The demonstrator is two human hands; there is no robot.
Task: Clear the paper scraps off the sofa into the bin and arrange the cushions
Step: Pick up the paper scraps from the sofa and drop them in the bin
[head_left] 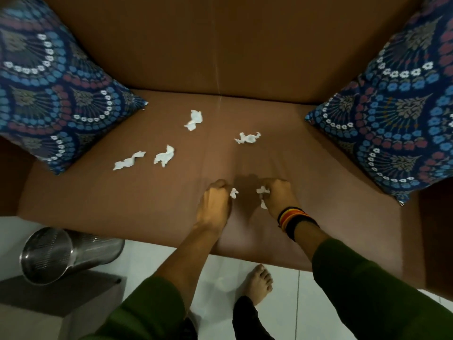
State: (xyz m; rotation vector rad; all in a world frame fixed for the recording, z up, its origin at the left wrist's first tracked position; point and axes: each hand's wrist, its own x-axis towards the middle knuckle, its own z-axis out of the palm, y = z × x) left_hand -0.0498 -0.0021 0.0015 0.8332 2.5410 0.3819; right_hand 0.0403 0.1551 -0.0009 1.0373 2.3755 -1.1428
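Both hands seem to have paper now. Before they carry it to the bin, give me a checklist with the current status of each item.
1. Left hand grip shut on a paper scrap: ok.
2. Right hand grip shut on a scrap: ok.
3. Seat cleared: not ok, four loose scraps remain.
4. Metal bin within reach on the left: ok.
5. Bin has room: cannot tell.
6. Cushions arranged: not ok, both tilted at the sofa's ends.

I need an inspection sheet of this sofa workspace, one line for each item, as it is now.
Surface: brown sofa seat, mostly bare.
Job's things: four crumpled white paper scraps lie loose on the seat; two blue patterned cushions, one at each end; shiny metal mesh bin on a grey block beside the sofa.
Clutter: nothing seen.
Grippers: left hand and right hand each closed on a scrap.
Cables: nothing seen.
Surroundings: white tiled floor, a bare foot.
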